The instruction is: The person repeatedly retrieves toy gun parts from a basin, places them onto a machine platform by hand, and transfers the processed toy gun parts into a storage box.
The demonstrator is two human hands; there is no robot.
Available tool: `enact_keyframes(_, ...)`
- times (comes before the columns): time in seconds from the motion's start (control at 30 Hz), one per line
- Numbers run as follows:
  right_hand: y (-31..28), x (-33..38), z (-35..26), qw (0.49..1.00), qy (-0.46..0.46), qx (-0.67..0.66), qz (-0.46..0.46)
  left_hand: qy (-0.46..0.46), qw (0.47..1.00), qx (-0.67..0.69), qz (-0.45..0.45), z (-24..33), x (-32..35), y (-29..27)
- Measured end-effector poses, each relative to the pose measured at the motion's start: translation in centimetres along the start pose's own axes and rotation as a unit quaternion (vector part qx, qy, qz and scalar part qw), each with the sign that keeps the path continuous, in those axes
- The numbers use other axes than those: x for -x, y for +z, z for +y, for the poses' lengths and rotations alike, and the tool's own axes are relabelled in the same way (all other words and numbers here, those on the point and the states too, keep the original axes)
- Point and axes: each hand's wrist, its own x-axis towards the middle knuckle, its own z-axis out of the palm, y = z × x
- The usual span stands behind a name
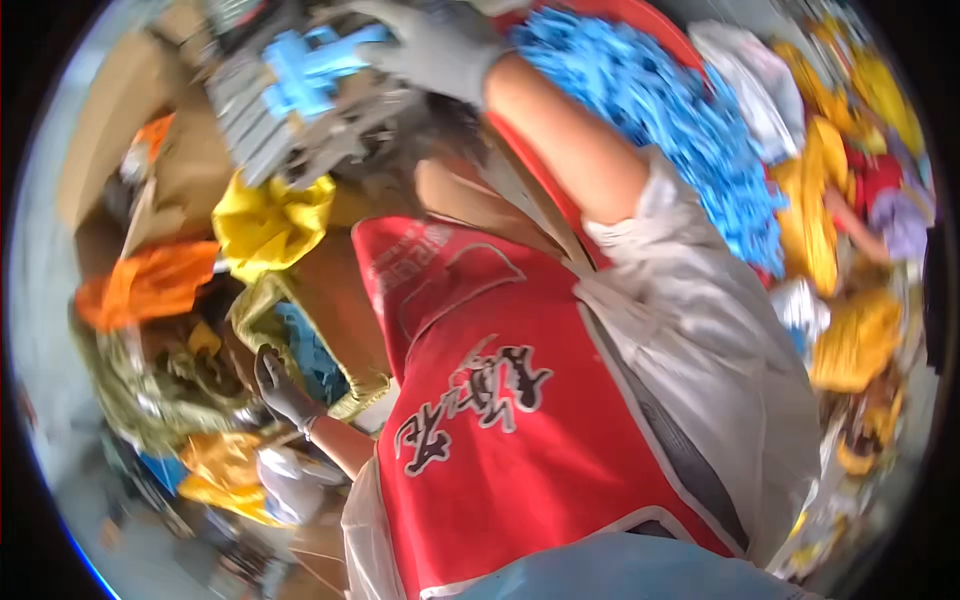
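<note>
Brown cardboard box [105,120] is seen upper left, flaps open. Yellow plastic bags [268,222] & an orange one [150,283] are bunched just below it; no screens seen

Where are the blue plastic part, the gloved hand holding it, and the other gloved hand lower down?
blue plastic part [305,70], head view, on its middle
right hand [440,45], head view, back of the grey glove
left hand [280,390], head view, gloved palm

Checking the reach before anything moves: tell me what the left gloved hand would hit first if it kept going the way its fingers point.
The left hand points up toward the woven sack holding blue pieces. It would likely meet the sack's rim or those pieces first, though depth is unclear in this view.
</note>
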Motion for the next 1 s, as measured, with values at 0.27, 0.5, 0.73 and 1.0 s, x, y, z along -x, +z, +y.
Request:
enact_keyframes(0.27, 2.2, 22.4, 8.6, 0.967, 0.224, -0.043, -0.113, 0.181, 0.962, -0.073, -0.190, 8.1, -1.2, 8.9)
enact_keyframes(0.5, -0.6, 37.4, 25.4, 0.844, 0.429, 0.226, -0.232, 0.202, 0.947, -0.094, -0.230, 9.6, 0.9, 10.9)
enact_keyframes(0.73, -1.7, 37.0, 29.6, 0.773, 0.346, 0.222, -0.483, 0.188, 0.945, -0.084, -0.252, 8.9, 1.5, 10.0)
enact_keyframes(1.0, 1.9, 38.0, 22.9, 0.915, 0.276, 0.142, -0.259, 0.301, 0.926, -0.142, -0.175, 11.7, 2.8, 9.6)
